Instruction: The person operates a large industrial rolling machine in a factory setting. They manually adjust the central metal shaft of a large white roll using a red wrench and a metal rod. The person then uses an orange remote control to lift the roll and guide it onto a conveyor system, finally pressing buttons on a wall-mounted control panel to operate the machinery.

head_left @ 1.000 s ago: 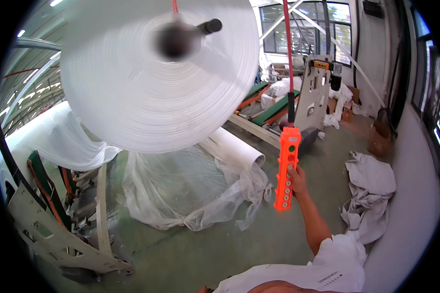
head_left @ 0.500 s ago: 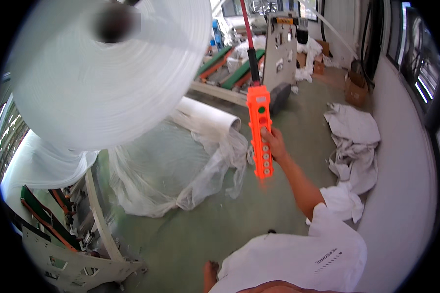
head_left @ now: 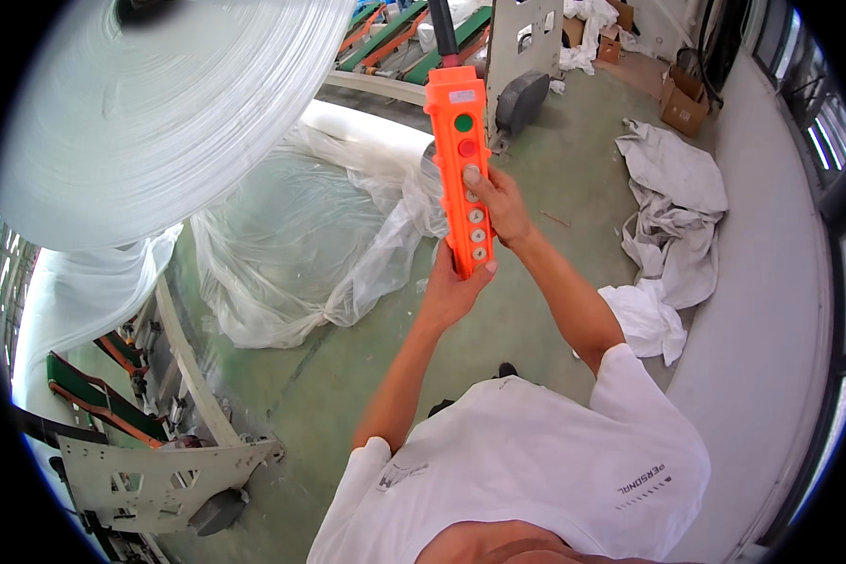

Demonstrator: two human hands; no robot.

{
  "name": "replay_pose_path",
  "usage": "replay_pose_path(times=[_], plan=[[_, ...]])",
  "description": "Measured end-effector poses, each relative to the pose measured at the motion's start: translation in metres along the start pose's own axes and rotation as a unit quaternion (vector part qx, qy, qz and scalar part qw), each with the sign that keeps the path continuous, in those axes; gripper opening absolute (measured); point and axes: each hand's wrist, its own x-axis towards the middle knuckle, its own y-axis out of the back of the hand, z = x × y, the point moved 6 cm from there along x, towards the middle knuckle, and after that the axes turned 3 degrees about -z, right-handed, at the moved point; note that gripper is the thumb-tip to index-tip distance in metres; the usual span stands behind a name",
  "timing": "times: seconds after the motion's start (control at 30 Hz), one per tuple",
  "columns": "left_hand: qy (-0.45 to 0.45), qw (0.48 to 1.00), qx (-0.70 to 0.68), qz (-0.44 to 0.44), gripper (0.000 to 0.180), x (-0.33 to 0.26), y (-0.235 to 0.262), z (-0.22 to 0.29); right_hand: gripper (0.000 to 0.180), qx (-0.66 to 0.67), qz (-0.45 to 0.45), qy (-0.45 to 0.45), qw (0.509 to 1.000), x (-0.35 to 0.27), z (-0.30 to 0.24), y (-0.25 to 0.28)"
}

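Observation:
An orange hoist pendant control [head_left: 458, 141] hangs upright in front of me from a dark cable sleeve [head_left: 443, 28]. It has a green button, a red button and several pale ones below. My right hand [head_left: 503, 207] is closed round its right side, the thumb on an upper pale button. My left hand [head_left: 453, 289] grips the bottom end, fingers behind it. At upper left looms a large white roll of film [head_left: 169, 122], its dark core at the top edge.
Clear plastic film [head_left: 291, 244] is heaped on the green floor beside a white roll [head_left: 371, 129]. A machine frame [head_left: 132, 470] with green-and-orange arms stands lower left. Grey cloth [head_left: 672, 179] and white cloth [head_left: 647, 324] lie along the right wall. A cardboard box [head_left: 683, 99] sits farther back.
My left hand has come up from the lower edge and taken hold of the pendant's bottom. My right hand keeps its grip. The view has shifted, and the big roll appears higher.

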Motion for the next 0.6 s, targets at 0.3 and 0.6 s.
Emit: replay_pose_path(times=[0.3, 0.6], plan=[[0.05, 0.999, 0.008, 0.016, 0.055, 0.036, -0.035, 0.013, 0.08, -0.037, -0.194, 0.095, 0.976, -0.023, -0.015, 0.051], [0.04, 0.998, -0.049, -0.004, 0.051, 0.07, -0.078, -0.017, 0.084, -0.051, -0.145, 0.033, 0.988, -0.037, -0.011, 0.106]])
